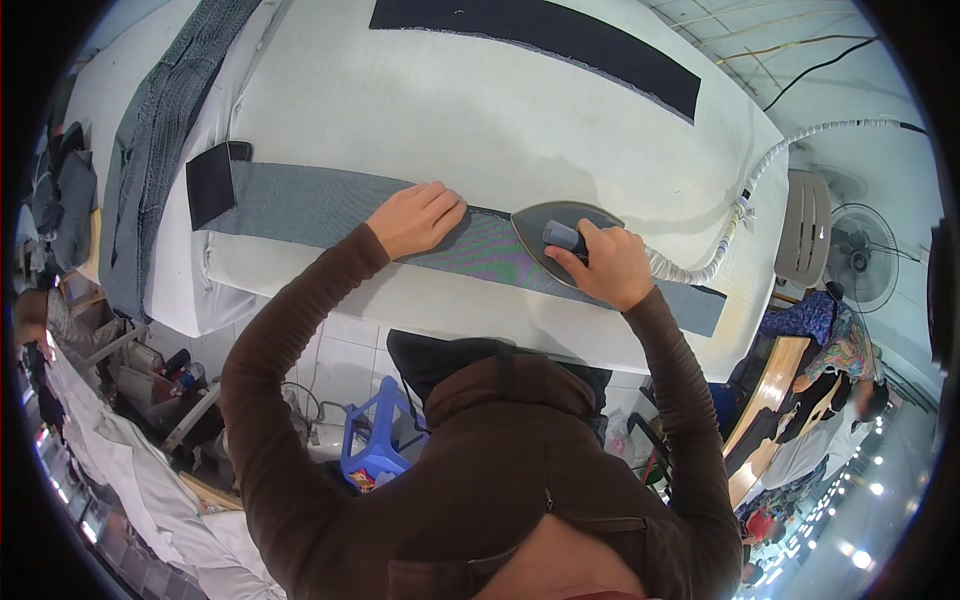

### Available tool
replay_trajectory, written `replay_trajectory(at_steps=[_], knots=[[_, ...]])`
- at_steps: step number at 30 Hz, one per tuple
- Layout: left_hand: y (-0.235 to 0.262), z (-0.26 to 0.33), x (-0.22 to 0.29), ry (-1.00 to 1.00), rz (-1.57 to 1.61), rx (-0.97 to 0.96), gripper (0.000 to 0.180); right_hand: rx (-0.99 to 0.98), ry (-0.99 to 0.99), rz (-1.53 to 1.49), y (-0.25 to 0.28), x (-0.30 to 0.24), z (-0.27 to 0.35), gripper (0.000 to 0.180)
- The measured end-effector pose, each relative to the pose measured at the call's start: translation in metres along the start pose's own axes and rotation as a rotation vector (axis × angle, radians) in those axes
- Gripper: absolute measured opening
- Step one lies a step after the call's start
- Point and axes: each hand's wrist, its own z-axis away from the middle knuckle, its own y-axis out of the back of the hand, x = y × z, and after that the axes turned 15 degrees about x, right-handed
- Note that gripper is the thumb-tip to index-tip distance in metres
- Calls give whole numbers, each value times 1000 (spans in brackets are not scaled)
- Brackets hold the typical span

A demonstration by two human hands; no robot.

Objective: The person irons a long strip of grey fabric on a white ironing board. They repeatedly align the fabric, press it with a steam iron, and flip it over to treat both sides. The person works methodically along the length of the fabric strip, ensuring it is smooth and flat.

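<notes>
A long grey fabric strip [310, 205] lies across the white padded ironing table [320, 100], its left end beside a small black piece [210, 188]. My left hand [420, 217] rests on the strip near its middle, fingers curled together and pressed down at the upper edge; what lies under the fingertips is hidden. To the right, my right hand [613, 263] is closed around the handle of an iron [570, 215]. The iron's plate sits on the strip, its pointed tip toward my left hand. Beyond the iron, the strip's right end [690, 308] shows.
A wrapped hose [740, 205] runs from the iron toward the right wall. At the far side lies a dark fabric strip [560, 45]; grey fabric [165, 150] hangs over the left end. A blue stool [375, 435] stands below, a fan [860, 258] at right. Another person [840, 370] is at lower right.
</notes>
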Motion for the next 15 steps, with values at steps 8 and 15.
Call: replay_trajectory(at_steps=[8, 15], knots=[[9, -6, -7, -3, -29, -49, 24, 8, 22, -20, -1, -5, -6, 60], [16, 1, -16, 11, -33, -91, 25, -25, 15, -27, -2, -13, -14, 61]])
